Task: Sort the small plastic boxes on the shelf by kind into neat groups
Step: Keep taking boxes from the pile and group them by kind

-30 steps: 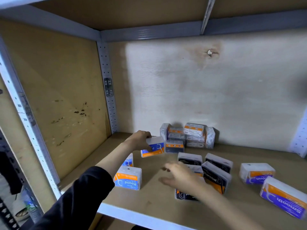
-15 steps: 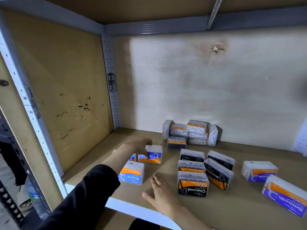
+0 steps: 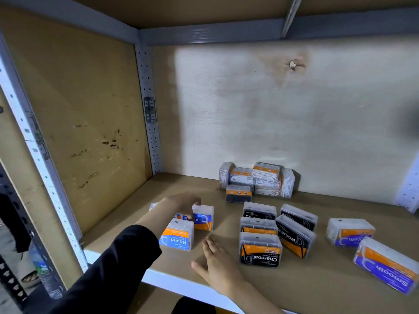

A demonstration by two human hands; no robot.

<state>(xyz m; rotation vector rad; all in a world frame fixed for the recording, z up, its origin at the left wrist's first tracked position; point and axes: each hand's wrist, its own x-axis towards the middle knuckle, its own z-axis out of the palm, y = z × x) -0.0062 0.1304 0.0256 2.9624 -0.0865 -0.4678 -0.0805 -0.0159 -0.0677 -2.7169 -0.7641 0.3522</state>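
The sorting looks about half done. On the left of the shelf [image 3: 328, 282] three blue boxes are coming together; the front Round box [image 3: 178, 234] stands near the edge; the held Round box [image 3: 204, 217] is just behind it, a bit to the right; a third Round box [image 3: 153, 206] peeks out behind the wrist, mostly hidden. The left hand [image 3: 181, 203] is curled over the top of the held Round box and grips it; I cannot tell if the box is down on the shelf yet. The right hand [image 3: 216, 257] lies flat on the shelf with straight fingers and holds nothing.

In the middle, five black Charcoal boxes [image 3: 260, 249] sit close together; some are crooked, so I think they need lining up. One more dark box [image 3: 238, 193] sits at the back, right by the back pile [image 3: 258, 180] of white and orange boxes; it may belong with the black ones. On the right, two purple Smooth boxes [image 3: 350, 232] lie apart and tilted; they are not tidy yet.

A second ago the left hand had its box further back, near the back pile; now the box is with the other blue ones. The right hand was over the black boxes then; now it has come back to the front of the shelf, just left of them.
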